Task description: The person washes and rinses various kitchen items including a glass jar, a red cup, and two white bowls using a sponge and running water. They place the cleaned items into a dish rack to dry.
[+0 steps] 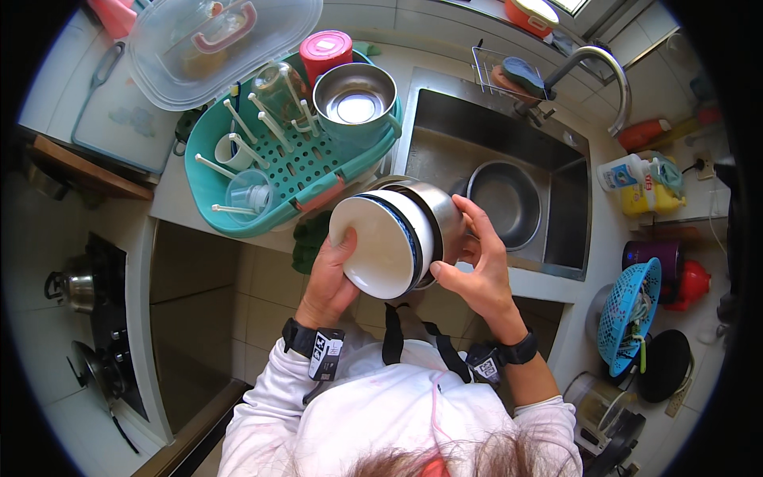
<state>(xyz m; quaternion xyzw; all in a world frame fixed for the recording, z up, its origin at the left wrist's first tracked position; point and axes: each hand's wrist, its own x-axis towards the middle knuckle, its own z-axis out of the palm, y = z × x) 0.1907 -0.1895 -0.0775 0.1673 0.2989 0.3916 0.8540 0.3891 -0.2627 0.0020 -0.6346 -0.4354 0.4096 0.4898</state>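
Note:
Both my hands hold a stack of dishes in front of my chest, tilted on its side, near the counter's front edge. My left hand grips it from the left, thumb over the face of a small white dish. Behind that dish come bowls with blue and dark rims, then a stainless steel bowl outermost on the right. My right hand clasps the steel bowl's side, fingers curled around it. How many dishes are nested cannot be told.
A teal dish rack holds a steel-lined bowl, a glass jar, cups and a red-lidded container. Its translucent lid stands open. Right of it, a metal basin sits in the steel sink beneath the faucet.

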